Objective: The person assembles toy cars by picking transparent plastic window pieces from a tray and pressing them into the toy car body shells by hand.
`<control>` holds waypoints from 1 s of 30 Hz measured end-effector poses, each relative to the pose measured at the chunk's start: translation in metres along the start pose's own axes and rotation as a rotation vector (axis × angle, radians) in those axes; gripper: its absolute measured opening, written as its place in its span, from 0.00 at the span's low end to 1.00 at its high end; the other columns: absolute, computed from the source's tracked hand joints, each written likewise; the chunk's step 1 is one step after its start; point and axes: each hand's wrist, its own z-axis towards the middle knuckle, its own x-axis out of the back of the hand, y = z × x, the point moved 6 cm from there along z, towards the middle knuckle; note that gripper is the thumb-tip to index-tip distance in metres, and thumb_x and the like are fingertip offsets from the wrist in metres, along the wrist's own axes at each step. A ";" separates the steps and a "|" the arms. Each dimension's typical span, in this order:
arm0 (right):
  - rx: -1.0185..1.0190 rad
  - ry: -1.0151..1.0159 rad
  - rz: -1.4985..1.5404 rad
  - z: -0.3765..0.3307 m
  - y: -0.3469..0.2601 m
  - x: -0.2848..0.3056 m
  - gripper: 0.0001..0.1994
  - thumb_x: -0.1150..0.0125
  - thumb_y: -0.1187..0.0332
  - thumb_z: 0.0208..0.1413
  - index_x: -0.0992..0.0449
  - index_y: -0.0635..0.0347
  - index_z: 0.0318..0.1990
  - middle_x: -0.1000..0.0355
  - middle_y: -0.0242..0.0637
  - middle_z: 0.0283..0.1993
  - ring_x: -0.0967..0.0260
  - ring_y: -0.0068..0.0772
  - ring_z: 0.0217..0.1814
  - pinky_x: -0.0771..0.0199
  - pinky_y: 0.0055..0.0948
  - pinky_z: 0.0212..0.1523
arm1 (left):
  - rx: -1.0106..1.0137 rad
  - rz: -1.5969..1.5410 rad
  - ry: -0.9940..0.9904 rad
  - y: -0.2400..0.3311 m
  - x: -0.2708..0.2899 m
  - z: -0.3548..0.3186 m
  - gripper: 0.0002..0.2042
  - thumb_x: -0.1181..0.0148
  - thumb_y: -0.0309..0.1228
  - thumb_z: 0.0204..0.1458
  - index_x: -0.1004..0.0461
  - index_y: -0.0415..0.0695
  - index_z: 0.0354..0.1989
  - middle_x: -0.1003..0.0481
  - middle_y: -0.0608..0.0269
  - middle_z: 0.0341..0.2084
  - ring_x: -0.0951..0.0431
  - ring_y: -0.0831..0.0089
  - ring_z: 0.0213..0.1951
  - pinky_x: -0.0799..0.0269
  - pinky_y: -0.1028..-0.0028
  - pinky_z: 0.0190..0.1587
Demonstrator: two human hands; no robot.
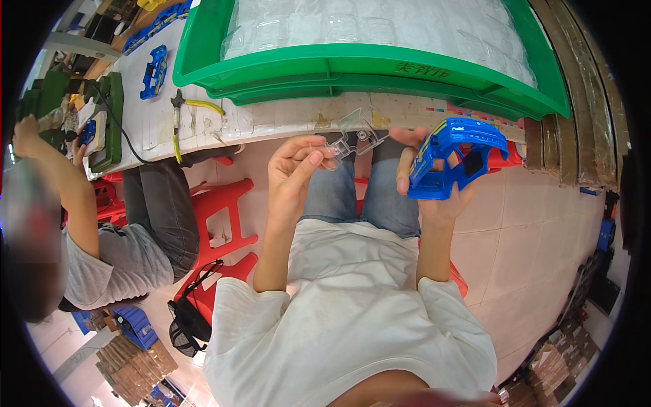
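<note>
My left hand pinches a clear plastic part between thumb and fingers, above my lap. The part looks like the window piece of a toy vehicle, with thin see-through panels standing up from it. Opposite it, my right hand holds a blue toy car body shell with yellow markings and cut-out window openings. The shell is tilted, and some of my right fingers show at its left side and through the openings. A small gap separates the clear part from the shell.
A green crate filled with clear-wrapped parts stands on the white table. Yellow-handled nippers and another blue shell lie left of it. Cardboard stands at right. A co-worker sits at left near a red stool.
</note>
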 end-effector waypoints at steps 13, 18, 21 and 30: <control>-0.046 0.086 0.037 -0.003 0.007 0.009 0.33 0.64 0.41 0.51 0.38 0.62 0.52 0.60 0.69 0.60 0.33 0.38 0.21 0.33 0.25 0.19 | 0.013 0.025 -0.049 0.001 -0.009 -0.002 0.13 0.46 0.26 0.48 0.32 0.35 0.41 0.25 0.54 0.31 0.26 0.73 0.31 0.34 0.78 0.35; -0.153 0.172 -0.037 -0.012 0.016 0.010 0.35 0.64 0.41 0.51 0.41 0.67 0.53 0.51 0.67 0.56 0.34 0.38 0.20 0.34 0.25 0.19 | 0.012 0.055 -0.087 0.004 -0.018 -0.001 0.13 0.49 0.27 0.50 0.33 0.35 0.43 0.25 0.54 0.32 0.26 0.73 0.32 0.35 0.78 0.36; -0.119 0.123 -0.013 -0.010 0.014 0.010 0.36 0.64 0.42 0.51 0.42 0.69 0.54 0.48 0.66 0.55 0.34 0.38 0.21 0.35 0.25 0.18 | 0.018 0.055 -0.099 0.005 -0.024 0.000 0.14 0.49 0.28 0.50 0.33 0.35 0.45 0.25 0.54 0.32 0.26 0.73 0.33 0.36 0.78 0.36; -0.019 0.042 0.138 -0.004 0.005 0.005 0.35 0.65 0.44 0.52 0.44 0.67 0.56 0.47 0.61 0.57 0.36 0.40 0.22 0.37 0.26 0.18 | 0.009 0.189 -0.137 0.000 -0.018 -0.002 0.11 0.53 0.30 0.52 0.29 0.36 0.36 0.26 0.59 0.29 0.28 0.75 0.34 0.38 0.80 0.36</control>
